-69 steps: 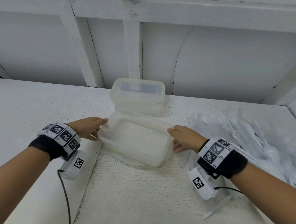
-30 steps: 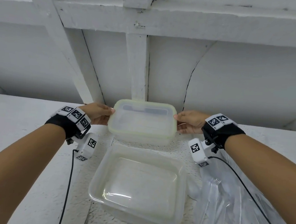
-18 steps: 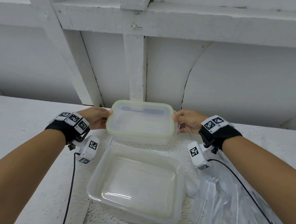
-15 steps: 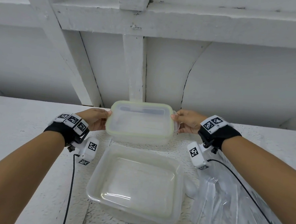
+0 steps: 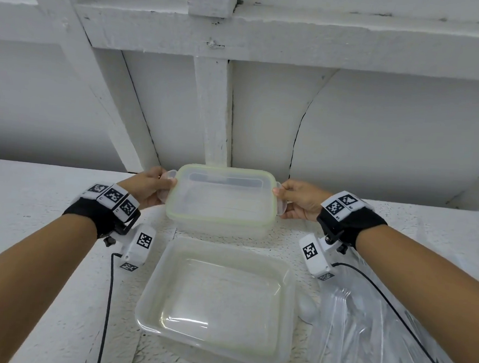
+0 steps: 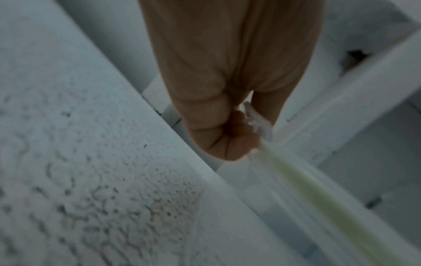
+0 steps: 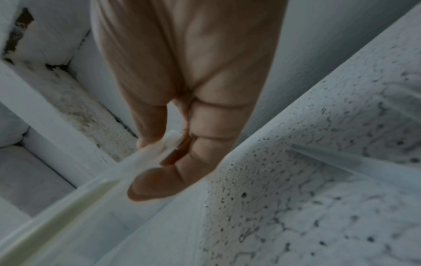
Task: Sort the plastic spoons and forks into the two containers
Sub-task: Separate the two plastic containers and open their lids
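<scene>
A clear lidded container [image 5: 219, 205] with a green-sealed lid stands at the back of the white table. My left hand [image 5: 161, 185] pinches the lid's left latch tab [image 5: 168, 176], and my right hand [image 5: 281, 197] pinches the right latch tab [image 5: 281, 209]. The left wrist view shows my left hand [image 6: 239, 129] curled on the tab [image 6: 259, 124]. In the right wrist view my right hand [image 7: 180, 149] grips its tab [image 7: 170, 139] between thumb and fingers. A second clear container [image 5: 150, 302] sits open and empty in front. Clear plastic cutlery lies in a clear bag [image 5: 369, 337] at the right.
A white wall with beams [image 5: 215, 108] rises right behind the far container. One loose spoon bowl [image 5: 307, 309] lies between the open container and the bag. Black wrist-camera cables [image 5: 108, 299] trail over the table on both sides.
Both hands left the near container and went to the sides of the far lidded one. In the last half second the latch tabs have swung outward in my fingers.
</scene>
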Demonstrator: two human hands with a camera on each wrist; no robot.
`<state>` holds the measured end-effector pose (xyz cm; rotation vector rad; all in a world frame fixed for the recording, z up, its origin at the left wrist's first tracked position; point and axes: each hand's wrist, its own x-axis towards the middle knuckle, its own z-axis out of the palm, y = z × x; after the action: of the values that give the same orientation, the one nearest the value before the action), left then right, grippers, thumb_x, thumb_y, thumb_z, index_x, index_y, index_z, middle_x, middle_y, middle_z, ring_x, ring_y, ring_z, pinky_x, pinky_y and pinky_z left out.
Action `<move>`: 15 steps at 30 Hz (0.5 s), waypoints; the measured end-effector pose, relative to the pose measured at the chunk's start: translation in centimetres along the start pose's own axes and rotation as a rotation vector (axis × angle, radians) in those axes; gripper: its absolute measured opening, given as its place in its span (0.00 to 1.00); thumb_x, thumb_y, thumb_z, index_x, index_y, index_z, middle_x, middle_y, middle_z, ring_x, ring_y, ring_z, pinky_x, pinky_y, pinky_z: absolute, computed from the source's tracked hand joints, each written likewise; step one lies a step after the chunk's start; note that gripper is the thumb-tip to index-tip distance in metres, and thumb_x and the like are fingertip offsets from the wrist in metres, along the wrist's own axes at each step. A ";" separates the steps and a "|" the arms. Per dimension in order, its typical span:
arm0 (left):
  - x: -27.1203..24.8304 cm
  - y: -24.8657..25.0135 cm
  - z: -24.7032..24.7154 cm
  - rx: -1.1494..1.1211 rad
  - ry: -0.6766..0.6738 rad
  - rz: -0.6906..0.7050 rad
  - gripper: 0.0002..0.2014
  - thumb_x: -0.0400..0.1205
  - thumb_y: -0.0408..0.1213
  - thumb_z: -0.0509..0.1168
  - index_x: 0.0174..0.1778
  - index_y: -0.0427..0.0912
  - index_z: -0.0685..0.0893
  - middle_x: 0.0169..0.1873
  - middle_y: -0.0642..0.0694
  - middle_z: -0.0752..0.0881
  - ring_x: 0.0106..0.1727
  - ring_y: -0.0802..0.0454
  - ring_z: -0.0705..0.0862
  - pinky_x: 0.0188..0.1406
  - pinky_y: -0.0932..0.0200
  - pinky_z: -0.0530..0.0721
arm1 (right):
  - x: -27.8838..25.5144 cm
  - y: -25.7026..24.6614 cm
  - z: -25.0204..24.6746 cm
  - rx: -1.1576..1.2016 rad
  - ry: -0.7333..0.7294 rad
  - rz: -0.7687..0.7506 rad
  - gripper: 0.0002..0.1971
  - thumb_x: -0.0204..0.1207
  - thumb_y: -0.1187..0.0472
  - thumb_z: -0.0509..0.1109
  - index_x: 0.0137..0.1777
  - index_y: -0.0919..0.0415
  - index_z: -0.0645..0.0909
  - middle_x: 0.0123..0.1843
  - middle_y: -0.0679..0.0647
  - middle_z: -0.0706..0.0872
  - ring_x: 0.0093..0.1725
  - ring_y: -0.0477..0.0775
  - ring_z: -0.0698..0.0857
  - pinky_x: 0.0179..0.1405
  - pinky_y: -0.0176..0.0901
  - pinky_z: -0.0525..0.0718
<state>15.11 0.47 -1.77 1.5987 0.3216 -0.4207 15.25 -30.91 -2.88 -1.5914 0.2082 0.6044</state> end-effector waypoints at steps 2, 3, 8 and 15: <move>-0.4 0.1 -0.3 0.097 0.017 -0.033 0.07 0.85 0.32 0.59 0.40 0.40 0.71 0.38 0.41 0.78 0.35 0.48 0.79 0.27 0.60 0.86 | -0.3 0.2 0.1 0.008 -0.004 0.010 0.06 0.80 0.61 0.65 0.46 0.62 0.71 0.39 0.59 0.82 0.24 0.47 0.86 0.25 0.37 0.86; -0.6 -0.1 -0.5 0.143 0.011 -0.066 0.07 0.84 0.36 0.60 0.41 0.41 0.71 0.38 0.41 0.78 0.34 0.47 0.79 0.25 0.60 0.86 | -0.3 0.3 0.2 0.002 0.004 0.012 0.06 0.80 0.61 0.65 0.46 0.62 0.71 0.39 0.59 0.82 0.24 0.47 0.86 0.25 0.37 0.87; -1.9 -1.1 0.4 0.197 0.101 -0.109 0.17 0.83 0.51 0.58 0.45 0.38 0.77 0.39 0.40 0.83 0.30 0.48 0.86 0.29 0.58 0.88 | -1.1 -0.1 0.6 -0.034 0.019 -0.014 0.02 0.80 0.64 0.65 0.47 0.59 0.73 0.42 0.60 0.82 0.32 0.52 0.86 0.27 0.40 0.88; -4.1 -1.3 0.1 0.256 0.022 -0.335 0.33 0.78 0.63 0.58 0.44 0.28 0.82 0.41 0.32 0.90 0.41 0.42 0.90 0.41 0.50 0.88 | -2.0 0.3 1.1 -0.029 0.026 0.021 0.03 0.80 0.65 0.65 0.47 0.61 0.72 0.39 0.64 0.83 0.25 0.52 0.87 0.29 0.45 0.89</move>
<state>10.85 0.66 -1.11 1.8049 0.5744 -0.7246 13.12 -30.34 -2.17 -1.6273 0.2367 0.6059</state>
